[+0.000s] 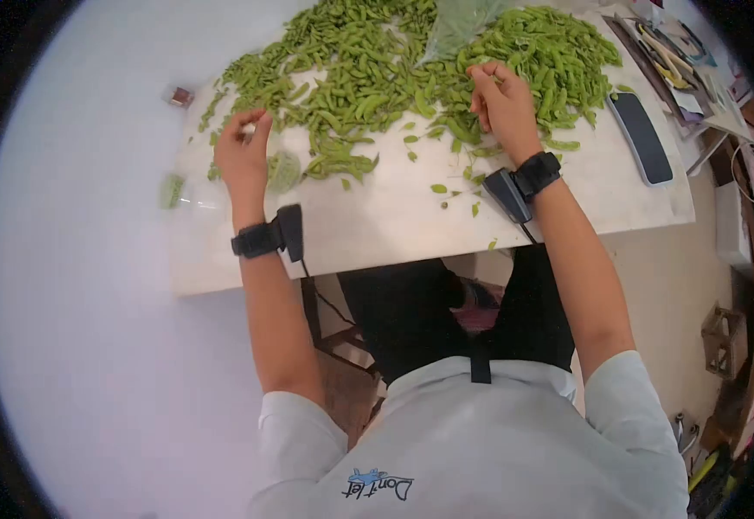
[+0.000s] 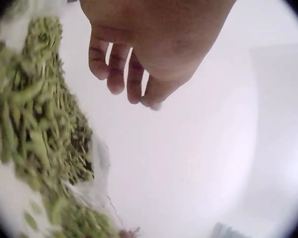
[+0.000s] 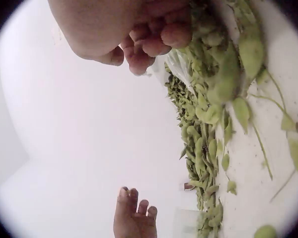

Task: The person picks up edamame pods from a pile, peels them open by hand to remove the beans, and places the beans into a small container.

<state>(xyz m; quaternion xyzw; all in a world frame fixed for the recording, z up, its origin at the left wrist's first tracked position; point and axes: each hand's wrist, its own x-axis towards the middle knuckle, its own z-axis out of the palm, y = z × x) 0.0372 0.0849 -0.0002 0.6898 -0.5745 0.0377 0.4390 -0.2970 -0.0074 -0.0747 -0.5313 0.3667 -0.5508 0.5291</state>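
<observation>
The left hand is raised over the left part of the table, its fingers loosely bent and apart; no pod shows in it. In the left wrist view, gaps separate the fingers of the left hand. Above the near edge of the right pile of green pods is the right hand. Its fingers are loosely curled in the right wrist view, where the right hand shows nothing held; its palm is partly hidden. Green pods lie beyond and below it.
A clear plastic bag lies between the pod heaps. A small clear container is beside the left hand. Loose leaves and stems lie near the front. A phone and tools are at the right.
</observation>
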